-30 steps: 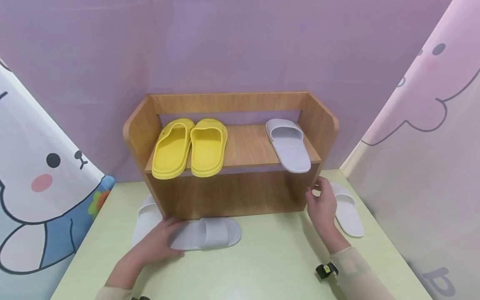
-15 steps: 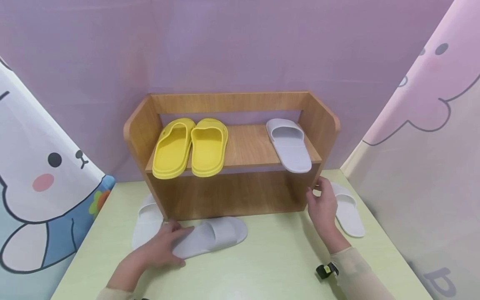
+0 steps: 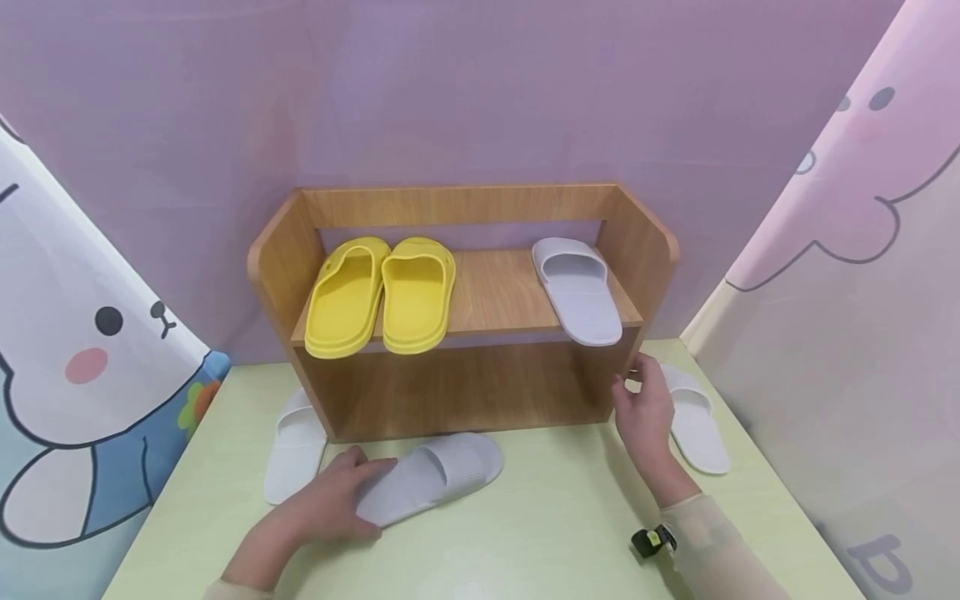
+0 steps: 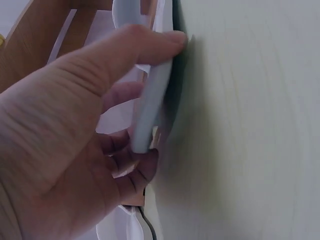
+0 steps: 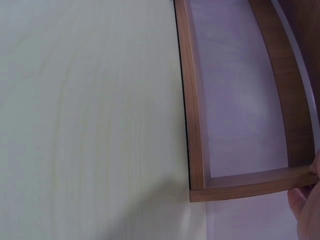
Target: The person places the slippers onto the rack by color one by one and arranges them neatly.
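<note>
My left hand holds a pale grey slide slipper by its heel end, in front of the wooden shoe rack. In the left wrist view the thumb lies on one face of the slipper and the fingers curl at the other; its heel edge is off the table. My right hand grips the front edge of the rack's right side panel. The right wrist view catches only part of that hand against the panel. A matching grey slipper sits on the upper shelf at the right.
Two yellow clogs stand side by side at the upper shelf's left. White slippers lie beside the rack, one at its left and one at its right. A purple cloth hangs behind the pale table.
The left hand has shifted slightly right and toward the person, turning the grey slipper so its heel end swings forward to the table's front. The right hand and rack have stayed put.
</note>
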Demonstrator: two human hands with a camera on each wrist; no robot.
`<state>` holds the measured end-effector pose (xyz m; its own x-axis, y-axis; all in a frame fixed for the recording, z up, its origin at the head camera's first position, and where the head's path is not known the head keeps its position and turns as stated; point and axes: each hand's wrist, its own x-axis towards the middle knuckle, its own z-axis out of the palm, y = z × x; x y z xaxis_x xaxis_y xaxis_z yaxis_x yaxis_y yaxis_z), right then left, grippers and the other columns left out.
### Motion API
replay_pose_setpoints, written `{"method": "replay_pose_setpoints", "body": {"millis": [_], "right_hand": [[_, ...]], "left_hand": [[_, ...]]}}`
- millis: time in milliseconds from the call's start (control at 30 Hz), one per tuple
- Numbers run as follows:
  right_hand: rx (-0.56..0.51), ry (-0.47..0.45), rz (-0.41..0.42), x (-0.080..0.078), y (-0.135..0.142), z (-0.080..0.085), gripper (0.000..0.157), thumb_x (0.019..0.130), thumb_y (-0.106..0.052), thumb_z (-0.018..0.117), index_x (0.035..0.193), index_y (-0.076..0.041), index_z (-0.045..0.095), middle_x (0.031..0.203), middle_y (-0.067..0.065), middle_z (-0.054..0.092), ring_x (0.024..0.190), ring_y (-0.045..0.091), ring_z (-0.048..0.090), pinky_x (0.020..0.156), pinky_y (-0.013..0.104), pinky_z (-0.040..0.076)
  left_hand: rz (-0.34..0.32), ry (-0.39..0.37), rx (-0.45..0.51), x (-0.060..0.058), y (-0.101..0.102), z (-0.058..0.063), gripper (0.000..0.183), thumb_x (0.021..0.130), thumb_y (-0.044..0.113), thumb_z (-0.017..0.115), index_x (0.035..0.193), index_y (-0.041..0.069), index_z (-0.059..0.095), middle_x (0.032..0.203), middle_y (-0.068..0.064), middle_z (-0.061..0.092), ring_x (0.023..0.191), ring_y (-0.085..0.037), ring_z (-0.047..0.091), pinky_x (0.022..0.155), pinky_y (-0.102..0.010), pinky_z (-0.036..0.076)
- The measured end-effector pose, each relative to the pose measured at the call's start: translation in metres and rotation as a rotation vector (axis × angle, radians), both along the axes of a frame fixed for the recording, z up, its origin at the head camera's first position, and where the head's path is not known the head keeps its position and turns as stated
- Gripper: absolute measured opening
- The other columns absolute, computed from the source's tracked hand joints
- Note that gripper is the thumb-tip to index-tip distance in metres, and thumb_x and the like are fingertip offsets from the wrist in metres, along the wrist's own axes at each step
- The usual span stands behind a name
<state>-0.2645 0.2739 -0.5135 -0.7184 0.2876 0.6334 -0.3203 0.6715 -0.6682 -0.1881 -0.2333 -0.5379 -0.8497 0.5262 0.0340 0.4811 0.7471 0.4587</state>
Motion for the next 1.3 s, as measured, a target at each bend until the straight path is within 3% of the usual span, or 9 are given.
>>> {"method": "replay_pose_setpoints", "body": {"millis": [433, 767, 1300], "right_hand": [[0.003, 0.003, -0.001, 0.001, 0.000, -0.002, 0.035, 0.099, 0.003, 0.072, 0.133, -0.001, 0.063, 0.121, 0.017, 0.072, 0.113, 0.038, 0.074, 0.077, -0.003, 0.044], [0.010, -0.008, -0.012, 0.001, -0.001, -0.002, 0.036, 0.098, 0.003, 0.072, 0.133, -0.001, 0.063, 0.120, 0.018, 0.072, 0.112, 0.038, 0.074, 0.077, -0.002, 0.045], [0.004, 0.000, -0.012, 0.000, -0.001, -0.002, 0.035, 0.098, 0.002, 0.072, 0.132, -0.002, 0.063, 0.119, 0.016, 0.072, 0.113, 0.036, 0.074, 0.077, -0.003, 0.044]], "left_hand": [[0.038, 0.123, 0.065, 0.001, 0.015, 0.012, 0.094, 0.063, 0.035, 0.097, 0.149, 0.012, 0.066, 0.122, 0.004, 0.053, 0.107, -0.013, 0.052, 0.087, -0.034, 0.056], [0.051, 0.180, 0.144, 0.000, 0.026, 0.023, 0.092, 0.059, 0.034, 0.096, 0.144, 0.016, 0.068, 0.120, 0.011, 0.051, 0.108, -0.010, 0.050, 0.084, -0.030, 0.054], [0.051, 0.330, 0.221, 0.003, 0.046, 0.046, 0.101, 0.052, 0.037, 0.099, 0.146, 0.021, 0.065, 0.122, 0.013, 0.051, 0.114, -0.006, 0.049, 0.088, -0.033, 0.055]]}}
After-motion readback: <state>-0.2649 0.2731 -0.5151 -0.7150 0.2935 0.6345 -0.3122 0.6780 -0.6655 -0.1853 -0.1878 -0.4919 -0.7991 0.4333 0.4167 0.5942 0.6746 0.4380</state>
